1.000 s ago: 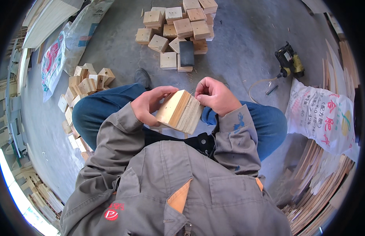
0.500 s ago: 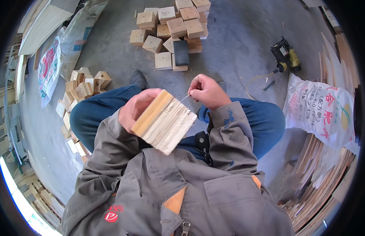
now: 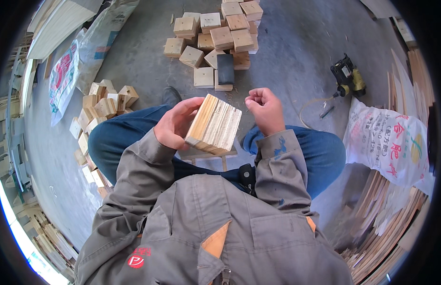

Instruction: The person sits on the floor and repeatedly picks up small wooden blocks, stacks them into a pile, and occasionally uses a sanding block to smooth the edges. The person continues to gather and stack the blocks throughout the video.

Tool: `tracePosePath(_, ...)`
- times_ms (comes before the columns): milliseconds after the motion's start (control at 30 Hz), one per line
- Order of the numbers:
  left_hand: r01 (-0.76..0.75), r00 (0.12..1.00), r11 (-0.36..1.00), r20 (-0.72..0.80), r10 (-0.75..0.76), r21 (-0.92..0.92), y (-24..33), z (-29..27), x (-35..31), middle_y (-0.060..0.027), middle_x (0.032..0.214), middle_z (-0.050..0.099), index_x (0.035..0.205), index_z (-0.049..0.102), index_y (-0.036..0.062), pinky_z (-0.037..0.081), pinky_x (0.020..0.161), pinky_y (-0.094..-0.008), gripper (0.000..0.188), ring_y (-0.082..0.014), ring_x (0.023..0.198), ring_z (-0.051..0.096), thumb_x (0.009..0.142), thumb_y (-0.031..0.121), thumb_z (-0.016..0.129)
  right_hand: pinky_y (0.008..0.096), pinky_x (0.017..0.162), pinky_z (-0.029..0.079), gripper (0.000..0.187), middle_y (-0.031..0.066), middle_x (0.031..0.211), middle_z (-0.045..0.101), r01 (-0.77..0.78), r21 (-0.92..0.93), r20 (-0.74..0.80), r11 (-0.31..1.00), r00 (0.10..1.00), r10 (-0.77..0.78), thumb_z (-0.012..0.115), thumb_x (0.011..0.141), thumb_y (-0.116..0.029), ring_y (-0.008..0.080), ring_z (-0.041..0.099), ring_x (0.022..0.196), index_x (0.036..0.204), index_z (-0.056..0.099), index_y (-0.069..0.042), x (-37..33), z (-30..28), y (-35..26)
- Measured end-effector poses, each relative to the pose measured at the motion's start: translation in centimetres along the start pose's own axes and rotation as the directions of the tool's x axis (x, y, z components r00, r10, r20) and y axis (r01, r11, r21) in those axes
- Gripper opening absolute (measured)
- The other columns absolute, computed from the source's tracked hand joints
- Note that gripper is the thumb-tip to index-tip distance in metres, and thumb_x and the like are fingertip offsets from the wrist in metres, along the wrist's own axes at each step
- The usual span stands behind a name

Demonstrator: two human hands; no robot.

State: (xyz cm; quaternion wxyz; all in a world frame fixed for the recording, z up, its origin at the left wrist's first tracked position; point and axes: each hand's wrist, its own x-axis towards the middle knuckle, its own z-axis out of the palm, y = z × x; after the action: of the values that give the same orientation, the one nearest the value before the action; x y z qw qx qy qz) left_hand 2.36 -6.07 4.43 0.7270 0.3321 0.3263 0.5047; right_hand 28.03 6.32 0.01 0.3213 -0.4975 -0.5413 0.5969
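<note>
My left hand [image 3: 177, 124] is closed round one side of a squarish wooden block [image 3: 216, 126], thumb and fingers on its near and far edges. The block is built of glued layers, and its rough, splintery layered face is turned up toward me. To the right of it, clear of the wood, my right hand [image 3: 268, 111] is held up with fingers curled and thumb pressed to them. Whatever may be between those fingertips is too small to make out. Both hands hang over the gap between my bent knees.
Ahead on the concrete floor lies a heap of wooden blocks [image 3: 221, 39], with a dark rectangular piece [image 3: 225, 70] leaning on it. More blocks [image 3: 105, 108] pile beside my left knee. At right are a nail gun [image 3: 348, 77] with a hose, a white sack [image 3: 387, 142] and stacked wood strips [image 3: 396, 223].
The right hand has come away from the block, where it pinched a thin sliver at the edge. My left hand has raised and turned the block slightly, moving it right.
</note>
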Motion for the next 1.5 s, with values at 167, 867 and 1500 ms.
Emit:
tracePosePath(167, 0.108, 0.992, 0.972, -0.088, -0.092, 0.209, -0.2, -0.4, 0.4, -0.0109, 0.147, 0.05, 0.152, 0.039, 0.0001, 0.031, 0.118, -0.0384, 0.113, -0.0245, 0.134, 0.048, 0.049, 0.008, 0.086, 0.0285, 0.078, 0.054, 0.029, 0.0078, 0.096, 0.073, 0.086, 0.151, 0.074, 0.985, 0.992, -0.098, 0.071, 0.086, 0.001, 0.0132, 0.067, 0.088, 0.114, 0.064, 0.0, -1.6, 0.3, -4.3)
tracePosePath(867, 0.318, 0.947, 0.828, -0.195, -0.256, 0.461, 0.4, 0.8, 0.6, -0.0099, 0.13, 0.059, 0.148, 0.049, 0.0035, 0.047, 0.105, -0.0374, 0.099, -0.0196, 0.121, 0.054, 0.053, 0.008, 0.078, 0.0349, 0.074, 0.056, 0.027, 0.015, 0.089, 0.067, 0.454, -0.362, 0.352, 0.814, 0.875, -0.332, 0.068, 0.082, 0.005, 0.0266, 0.069, 0.082, 0.106, 0.059, -0.001, -3.4, 1.4, -4.9)
tracePosePath(1500, 0.35, 0.936, 0.824, -0.177, -0.303, 0.444, 0.9, 0.6, 0.6, -0.0095, 0.136, 0.056, 0.151, 0.044, 0.0008, 0.042, 0.109, -0.0371, 0.109, -0.0208, 0.126, 0.051, 0.05, 0.019, 0.082, 0.0321, 0.067, 0.052, 0.02, 0.011, 0.084, 0.065, 0.197, -0.323, -0.038, 0.926, 0.975, -0.221, 0.066, 0.082, 0.003, 0.0214, 0.065, 0.073, 0.1, 0.059, -0.001, -1.6, 0.1, -3.0)
